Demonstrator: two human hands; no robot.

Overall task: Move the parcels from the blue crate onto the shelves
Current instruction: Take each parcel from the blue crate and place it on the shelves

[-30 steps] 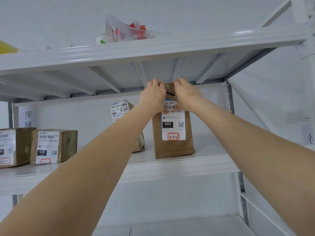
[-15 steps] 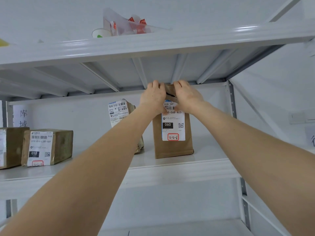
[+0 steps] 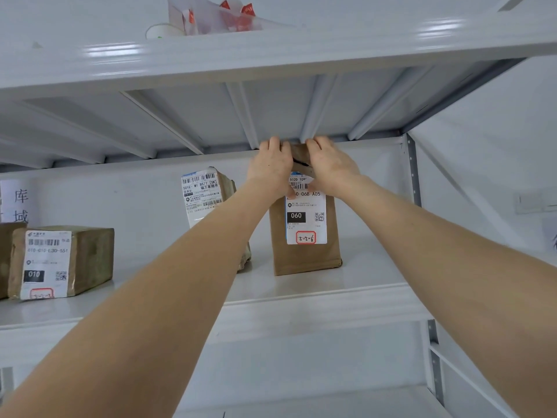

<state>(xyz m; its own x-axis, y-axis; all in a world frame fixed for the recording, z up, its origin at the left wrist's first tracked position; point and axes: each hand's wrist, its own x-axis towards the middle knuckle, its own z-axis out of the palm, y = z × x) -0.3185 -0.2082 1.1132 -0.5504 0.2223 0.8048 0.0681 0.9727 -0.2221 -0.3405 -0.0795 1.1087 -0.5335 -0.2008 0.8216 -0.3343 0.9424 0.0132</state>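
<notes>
A tall brown paper parcel [image 3: 304, 254] with a white label marked 060 stands upright on the middle white shelf [image 3: 316, 300], right of centre. My left hand [image 3: 271, 168] and my right hand [image 3: 330, 167] both grip its folded top edge, one on each side. Just left of it a second tall parcel [image 3: 203, 197] with a white label stands partly hidden behind my left forearm. A brown box parcel [image 3: 64, 262] marked 010 lies at the shelf's left end. The blue crate is out of view.
The upper shelf [image 3: 271, 58] hangs just above my hands and carries a clear plastic bag [image 3: 217, 15] and a white cup [image 3: 164, 30]. A grey upright post [image 3: 414, 176] bounds the shelf on the right. Another brown box [image 3: 6, 260] sits at the left edge.
Both hands stay on the top of the tall parcel. The view has drifted slightly to the right and up, so the left boxes sit nearer the frame edge.
</notes>
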